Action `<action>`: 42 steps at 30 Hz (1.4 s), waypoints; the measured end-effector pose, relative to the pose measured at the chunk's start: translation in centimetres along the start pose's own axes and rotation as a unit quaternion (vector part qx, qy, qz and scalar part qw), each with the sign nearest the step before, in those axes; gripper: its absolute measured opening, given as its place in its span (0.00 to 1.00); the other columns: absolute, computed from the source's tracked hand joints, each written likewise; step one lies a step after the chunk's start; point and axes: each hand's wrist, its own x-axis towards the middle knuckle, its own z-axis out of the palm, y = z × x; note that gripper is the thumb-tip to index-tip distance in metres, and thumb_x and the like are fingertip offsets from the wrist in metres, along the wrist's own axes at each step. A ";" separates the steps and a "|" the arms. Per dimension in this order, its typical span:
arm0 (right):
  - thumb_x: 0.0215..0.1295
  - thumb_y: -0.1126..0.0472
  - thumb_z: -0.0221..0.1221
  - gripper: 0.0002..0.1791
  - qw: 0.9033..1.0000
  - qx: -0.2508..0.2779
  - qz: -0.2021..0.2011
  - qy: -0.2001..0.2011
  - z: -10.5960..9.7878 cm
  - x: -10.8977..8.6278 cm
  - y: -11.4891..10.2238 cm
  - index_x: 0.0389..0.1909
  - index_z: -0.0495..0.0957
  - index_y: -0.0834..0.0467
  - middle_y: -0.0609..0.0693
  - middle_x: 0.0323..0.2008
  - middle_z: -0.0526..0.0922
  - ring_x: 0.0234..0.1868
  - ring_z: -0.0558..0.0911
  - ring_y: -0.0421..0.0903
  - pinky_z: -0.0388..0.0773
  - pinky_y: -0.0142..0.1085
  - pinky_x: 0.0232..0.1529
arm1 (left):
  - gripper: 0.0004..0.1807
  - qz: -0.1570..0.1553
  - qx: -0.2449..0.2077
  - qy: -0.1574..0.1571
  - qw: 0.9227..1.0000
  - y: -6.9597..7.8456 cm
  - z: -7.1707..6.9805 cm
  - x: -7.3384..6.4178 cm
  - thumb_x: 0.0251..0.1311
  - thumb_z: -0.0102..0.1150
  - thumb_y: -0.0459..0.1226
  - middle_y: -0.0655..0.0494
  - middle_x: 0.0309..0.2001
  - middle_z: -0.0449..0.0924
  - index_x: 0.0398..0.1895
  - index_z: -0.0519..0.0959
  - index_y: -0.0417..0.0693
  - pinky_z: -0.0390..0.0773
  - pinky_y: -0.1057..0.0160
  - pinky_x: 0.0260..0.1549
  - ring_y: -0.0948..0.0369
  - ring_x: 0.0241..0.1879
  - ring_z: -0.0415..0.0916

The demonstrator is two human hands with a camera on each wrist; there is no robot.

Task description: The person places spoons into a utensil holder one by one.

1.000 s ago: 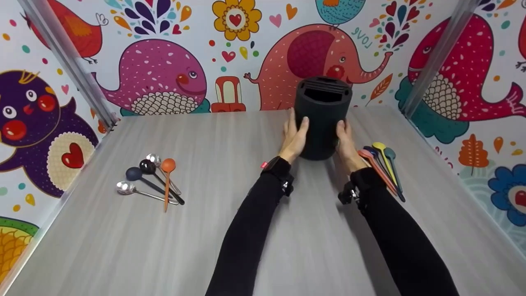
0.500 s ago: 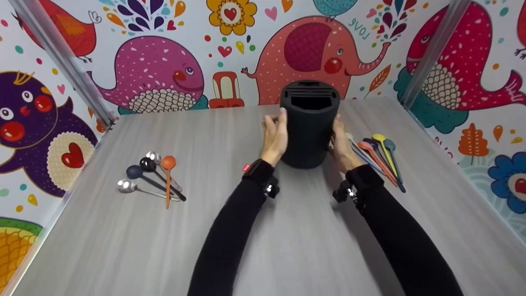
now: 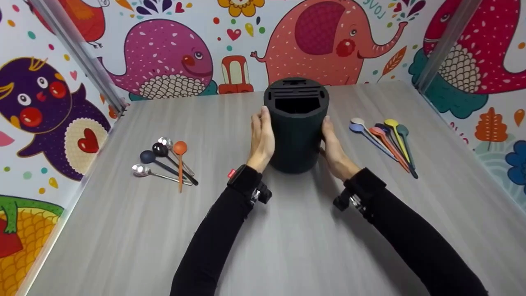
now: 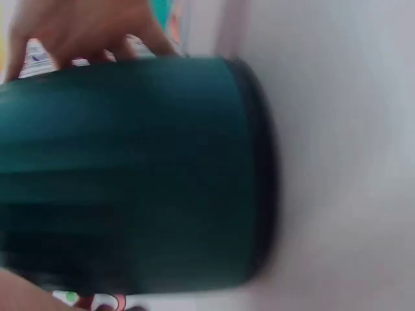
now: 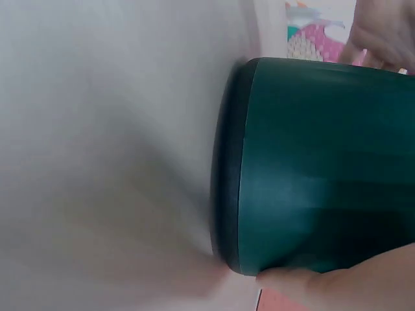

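Note:
A dark green, cylindrical utensil holder (image 3: 296,139) with a black slotted top stands roughly upright between both hands in the head view. My left hand (image 3: 262,137) grips its left side, the thumb toward me. My right hand (image 3: 335,150) grips the opposite side. In the left wrist view the holder (image 4: 142,175) is blurred, with the right hand (image 4: 91,26) beyond it. The right wrist view shows the holder's dark base rim close to the table; I cannot tell whether they touch. Parts of the fingers are hidden behind the holder.
Several spoons, one an orange spoon (image 3: 180,150), lie fanned on the left of the table (image 3: 287,238). On the right lie several coloured spoons, among them a yellow spoon (image 3: 392,125). Printed cartoon panels (image 3: 172,53) wall the back and sides.
Both hands have brought the utensil holder leftward and nearer to me, and it has become more upright. More of the right-hand spoons now show. The head view has tilted downward.

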 end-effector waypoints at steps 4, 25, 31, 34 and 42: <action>0.67 0.31 0.22 0.36 1.000 -0.006 -0.004 -0.021 0.9 -1.6 -0.1 0.74 0.29 0.36 0.39 0.76 0.28 0.77 0.33 0.42 0.34 0.55 0.74 | 0.36 0.009 -0.034 0.018 0.999 -0.5 -0.6 -1.0 0.62 0.18 0.69 0.53 0.57 0.65 0.56 0.60 0.54 0.63 0.55 0.62 0.58 0.59 0.65; 0.66 0.30 0.19 0.38 1.000 -0.014 -0.013 -0.025 2.3 -3.3 0.4 0.73 0.25 0.37 0.38 0.75 0.22 0.75 0.27 0.39 0.35 0.57 0.73 | 0.57 -0.009 -0.015 -0.048 0.999 -1.4 -1.7 -2.8 0.47 0.07 0.77 0.58 0.78 0.33 0.76 0.38 0.55 0.38 0.55 0.74 0.60 0.77 0.32; 0.65 0.29 0.19 0.37 0.999 -0.019 -0.008 -0.031 1.9 -3.3 0.4 0.73 0.25 0.36 0.38 0.75 0.22 0.76 0.27 0.40 0.35 0.58 0.73 | 0.58 0.022 -0.002 -0.056 0.998 -1.6 -1.6 -2.8 0.48 0.06 0.77 0.55 0.78 0.35 0.76 0.38 0.50 0.40 0.56 0.74 0.58 0.77 0.34; 0.66 0.30 0.18 0.37 0.999 -0.025 -0.008 -0.030 1.8 -3.2 0.3 0.73 0.25 0.35 0.39 0.75 0.23 0.76 0.28 0.41 0.36 0.58 0.73 | 0.54 0.021 0.006 -0.073 0.997 -1.4 -2.1 -2.7 0.52 0.08 0.75 0.55 0.78 0.36 0.76 0.38 0.51 0.40 0.56 0.74 0.58 0.77 0.35; 0.70 0.36 0.19 0.34 0.998 -0.038 -0.018 -0.047 2.2 -4.5 -1.4 0.75 0.29 0.41 0.44 0.77 0.29 0.77 0.35 0.47 0.40 0.58 0.73 | 0.43 0.015 -0.053 -0.070 0.996 1.5 -3.9 -2.1 0.61 0.27 0.69 0.61 0.75 0.49 0.75 0.49 0.60 0.48 0.50 0.72 0.60 0.75 0.47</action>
